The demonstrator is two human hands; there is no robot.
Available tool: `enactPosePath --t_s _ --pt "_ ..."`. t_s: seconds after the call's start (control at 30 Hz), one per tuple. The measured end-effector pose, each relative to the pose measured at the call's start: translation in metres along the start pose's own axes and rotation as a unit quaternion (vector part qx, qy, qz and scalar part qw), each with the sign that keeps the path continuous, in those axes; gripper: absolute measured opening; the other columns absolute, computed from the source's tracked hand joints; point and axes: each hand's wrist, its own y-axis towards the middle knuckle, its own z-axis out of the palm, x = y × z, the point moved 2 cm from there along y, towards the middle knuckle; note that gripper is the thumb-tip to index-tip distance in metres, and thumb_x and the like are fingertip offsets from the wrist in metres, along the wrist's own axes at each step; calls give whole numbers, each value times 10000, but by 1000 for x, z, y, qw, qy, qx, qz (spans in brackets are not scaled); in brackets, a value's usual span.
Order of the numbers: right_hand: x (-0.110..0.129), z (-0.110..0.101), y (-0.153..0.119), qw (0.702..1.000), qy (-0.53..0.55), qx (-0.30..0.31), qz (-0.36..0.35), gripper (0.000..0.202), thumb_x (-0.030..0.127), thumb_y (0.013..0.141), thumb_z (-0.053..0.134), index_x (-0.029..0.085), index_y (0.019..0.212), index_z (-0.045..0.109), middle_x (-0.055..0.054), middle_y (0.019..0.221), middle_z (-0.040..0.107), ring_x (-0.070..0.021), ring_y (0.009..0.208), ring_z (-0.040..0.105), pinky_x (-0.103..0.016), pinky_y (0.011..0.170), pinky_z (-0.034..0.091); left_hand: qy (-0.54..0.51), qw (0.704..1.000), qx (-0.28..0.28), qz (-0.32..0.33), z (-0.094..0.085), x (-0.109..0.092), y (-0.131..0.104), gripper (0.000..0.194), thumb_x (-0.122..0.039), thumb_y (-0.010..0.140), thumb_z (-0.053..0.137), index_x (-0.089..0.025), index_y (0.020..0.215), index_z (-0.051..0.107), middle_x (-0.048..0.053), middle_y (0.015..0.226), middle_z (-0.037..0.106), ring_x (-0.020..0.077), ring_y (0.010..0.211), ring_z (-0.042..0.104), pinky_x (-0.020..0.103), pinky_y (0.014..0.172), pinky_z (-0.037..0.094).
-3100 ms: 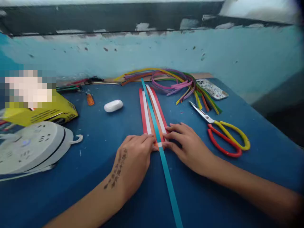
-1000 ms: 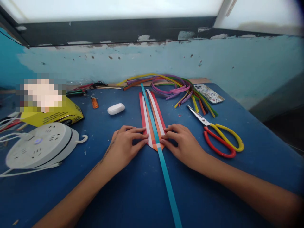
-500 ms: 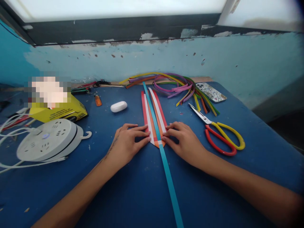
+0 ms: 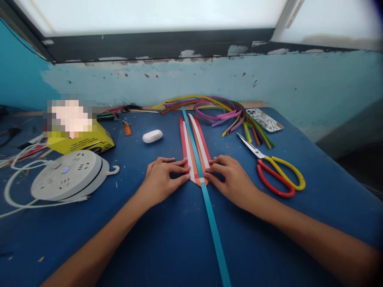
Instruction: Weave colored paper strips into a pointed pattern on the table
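Observation:
Red, white and orange flat strips (image 4: 205, 149) lie interlaced on the blue table, their lower ends meeting in a pointed tip. A long teal strip (image 4: 213, 223) passes up the middle between the two sides and trails down toward me. My left hand (image 4: 158, 181) pinches the left edge of the woven strips near the tip, thumb and fingers close together. On the opposite edge, my right hand (image 4: 230, 175) has its thumb and fingertips closed on the red and orange strips. The fingers partly cover the strip edges.
Scissors (image 4: 263, 159) with red and yellow handles lie on the right, near a phone (image 4: 265, 119). Loose coloured strips (image 4: 215, 115) are heaped at the back. A white earbud case (image 4: 152, 136), orange lighter (image 4: 127, 128), round power strip (image 4: 68, 175) and yellow box (image 4: 83, 141) sit leftward.
The camera view has shifted slightly, so the background sits a little lower and the left-side items further right. Both hands keep their hold on the woven strips.

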Motion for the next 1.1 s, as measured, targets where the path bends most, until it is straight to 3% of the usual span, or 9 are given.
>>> enactPosePath --t_s 0.53,0.77,1.1 --pt "1 0 0 1000 7 0 -3 118 288 987 632 217 967 723 -86 1087 691 -257 1018 634 -455 921 496 1 998 51 -25 -6 -1 6 232 -472 861 747 -409 1080 794 -61 1304 717 316 1299 581 548 1086 411" --pt "0 -1 1 1000 12 8 -2 128 290 989 631 206 965 724 -72 1060 685 -240 989 628 -436 936 479 15 998 53 -14 -7 -4 6 273 -471 880 722 -380 1130 784 -40 1335 702 317 1310 580 536 1100 410" --pt "-5 4 1 1000 11 9 -9 145 290 1005 606 212 964 721 -72 1050 684 -241 971 617 -427 927 468 22 997 63 -42 -3 -1 5 329 -526 877 703 -415 1180 766 -96 1374 669 313 1362 536 505 1141 385"
